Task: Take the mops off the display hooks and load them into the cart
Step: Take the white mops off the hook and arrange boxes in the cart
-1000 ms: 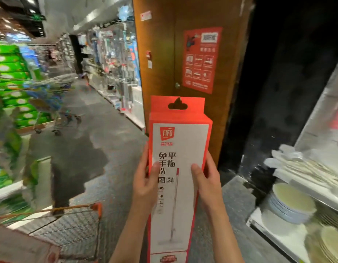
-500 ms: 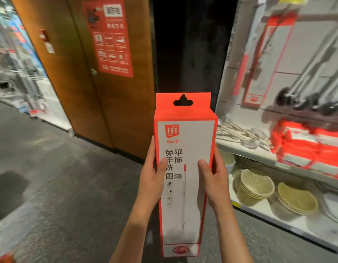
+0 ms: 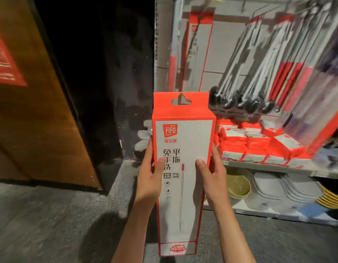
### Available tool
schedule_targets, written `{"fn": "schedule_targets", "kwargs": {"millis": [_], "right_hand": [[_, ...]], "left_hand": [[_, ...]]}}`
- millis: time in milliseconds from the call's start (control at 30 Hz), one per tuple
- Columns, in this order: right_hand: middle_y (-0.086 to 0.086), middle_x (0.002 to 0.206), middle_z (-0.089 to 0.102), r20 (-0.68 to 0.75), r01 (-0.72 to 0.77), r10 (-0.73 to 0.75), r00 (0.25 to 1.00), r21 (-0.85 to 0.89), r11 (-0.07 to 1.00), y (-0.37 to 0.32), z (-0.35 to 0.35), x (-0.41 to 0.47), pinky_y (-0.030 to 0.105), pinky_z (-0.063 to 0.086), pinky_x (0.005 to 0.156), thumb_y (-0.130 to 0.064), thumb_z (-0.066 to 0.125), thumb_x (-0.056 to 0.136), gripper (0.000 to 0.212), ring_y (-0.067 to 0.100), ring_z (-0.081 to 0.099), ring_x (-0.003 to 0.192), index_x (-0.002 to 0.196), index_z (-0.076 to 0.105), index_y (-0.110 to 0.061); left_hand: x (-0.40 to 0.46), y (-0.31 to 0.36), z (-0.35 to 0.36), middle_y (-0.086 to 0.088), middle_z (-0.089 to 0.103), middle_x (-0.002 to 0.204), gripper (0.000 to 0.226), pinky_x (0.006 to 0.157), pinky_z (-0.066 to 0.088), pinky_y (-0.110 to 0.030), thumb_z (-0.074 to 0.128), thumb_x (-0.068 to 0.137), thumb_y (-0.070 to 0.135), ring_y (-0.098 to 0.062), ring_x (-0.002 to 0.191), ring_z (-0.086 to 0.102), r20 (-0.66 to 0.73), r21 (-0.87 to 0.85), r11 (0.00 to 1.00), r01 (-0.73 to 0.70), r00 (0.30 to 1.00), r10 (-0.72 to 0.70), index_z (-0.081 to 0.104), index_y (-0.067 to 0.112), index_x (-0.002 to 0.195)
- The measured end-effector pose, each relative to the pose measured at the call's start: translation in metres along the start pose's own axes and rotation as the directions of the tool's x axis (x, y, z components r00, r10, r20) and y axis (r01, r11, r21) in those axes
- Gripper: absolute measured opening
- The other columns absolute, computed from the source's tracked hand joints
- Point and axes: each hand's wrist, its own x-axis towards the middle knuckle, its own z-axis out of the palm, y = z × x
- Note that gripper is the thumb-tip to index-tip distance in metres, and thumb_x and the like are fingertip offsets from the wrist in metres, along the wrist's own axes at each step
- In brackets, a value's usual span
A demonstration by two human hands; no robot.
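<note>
While both hands clasp it, upright mop box (image 3: 183, 168), left hand (image 3: 152, 177), right hand (image 3: 212, 177), thumbs on front.

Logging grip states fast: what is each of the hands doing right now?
Left hand: grips the left edge of the mop box, thumb on its front.
Right hand: grips the right edge, thumb on its front.

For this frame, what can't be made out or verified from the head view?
- Tall red-and-white mop box: its contents are sealed inside; left hand and right hand grip its sides, fingers behind hidden.
- Hanging red-and-white mop handles: motion-blurred; their hooks are unreadable.
- Red poster on the wooden door: cut by the left edge.
- Cart: out of frame.
</note>
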Motion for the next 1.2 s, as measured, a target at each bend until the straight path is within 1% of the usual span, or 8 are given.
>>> {"fn": "schedule_targets", "kwargs": {"millis": [167,400,500,633,800,933,1067,1200], "right_hand": [[-0.010,0.145,0.055,-0.045,-0.026,0.025,0.999,-0.022,0.999,0.024,-0.016,0.047,0.043,0.037,0.117,-0.023,0.063,0.090,0.059,0.012,0.048,0.138,0.146,0.045,-0.026],[-0.002,0.147,0.053,-0.171,-0.046,0.030,0.985,-0.090,0.995,0.047,-0.045,0.090,0.052,0.033,0.117,-0.041,0.055,0.089,0.064,0.018,0.045,0.140,0.148,0.045,-0.018],[-0.007,0.146,0.055,-0.193,-0.063,0.045,0.980,-0.089,0.994,0.055,-0.059,0.105,0.046,0.036,0.117,-0.040,0.053,0.088,0.063,0.011,0.048,0.137,0.149,0.045,-0.023],[-0.008,0.147,0.053,-0.181,-0.057,0.040,0.983,-0.087,0.995,0.061,-0.074,0.132,0.046,0.037,0.116,-0.040,0.054,0.091,0.061,0.010,0.047,0.138,0.150,0.044,-0.026],[-0.008,0.149,0.051,-0.155,0.034,-0.051,0.987,-0.106,0.994,0.061,-0.096,0.188,0.015,0.038,0.108,-0.040,0.052,0.093,0.058,-0.003,0.046,0.134,0.148,0.045,-0.022],[-0.017,0.146,0.047,-0.146,0.091,-0.100,0.984,-0.066,0.994,0.060,-0.109,0.240,0.004,0.034,0.100,-0.028,0.048,0.095,0.050,-0.015,0.042,0.131,0.144,0.041,-0.029],[-0.015,0.144,0.053,-0.140,0.130,-0.126,0.982,0.014,0.991,0.064,-0.114,0.280,0.011,0.039,0.103,-0.023,0.048,0.097,0.048,-0.007,0.047,0.132,0.145,0.046,-0.026],[-0.008,0.145,0.055,-0.076,0.150,-0.144,0.987,0.082,0.985,0.067,-0.112,0.308,0.027,0.042,0.110,-0.009,0.046,0.106,0.045,0.008,0.049,0.136,0.149,0.045,-0.019]], "left_hand": [[0.055,-0.026,0.029,0.014,0.063,0.136,0.050,0.092,0.058,-0.043,0.055,0.099,0.027,-0.014,0.122,0.063,0.005,0.007,1.000,0.001,1.000,-0.001,0.041,0.050,0.141],[0.099,-0.048,0.067,0.015,0.062,0.136,0.054,0.087,0.060,-0.047,0.054,0.101,0.027,-0.013,0.116,0.067,0.058,0.089,0.995,0.032,0.998,-0.037,0.041,0.067,0.134],[0.116,-0.053,0.089,0.032,0.066,0.118,0.054,0.080,0.062,-0.031,0.051,0.103,0.013,-0.001,0.105,0.069,0.065,0.096,0.995,0.021,0.998,-0.027,0.040,0.048,0.143],[0.139,-0.056,0.111,0.011,0.063,0.135,0.059,0.091,0.059,-0.032,0.048,0.103,0.006,-0.004,0.114,0.065,0.078,0.075,0.997,0.022,0.997,-0.028,0.036,0.033,0.153],[0.177,-0.054,0.148,0.000,0.053,0.149,0.058,0.102,0.051,-0.032,0.048,0.101,0.002,-0.010,0.130,0.056,0.069,0.040,0.997,-0.073,0.995,0.070,0.034,0.028,0.151],[0.217,-0.048,0.174,0.000,0.058,0.142,0.057,0.092,0.056,-0.023,0.048,0.099,-0.002,-0.006,0.123,0.060,0.066,0.022,0.993,-0.116,0.991,0.115,0.038,0.033,0.143],[0.249,-0.037,0.191,0.013,0.066,0.131,0.054,0.083,0.059,-0.023,0.048,0.100,0.007,-0.008,0.117,0.065,0.108,0.000,0.996,-0.093,0.990,0.092,0.039,0.037,0.143],[0.271,-0.030,0.209,0.029,0.067,0.121,0.051,0.078,0.053,-0.010,0.045,0.103,0.004,0.006,0.111,0.064,0.000,0.032,0.985,-0.168,0.986,0.168,0.039,0.037,0.142]]}}
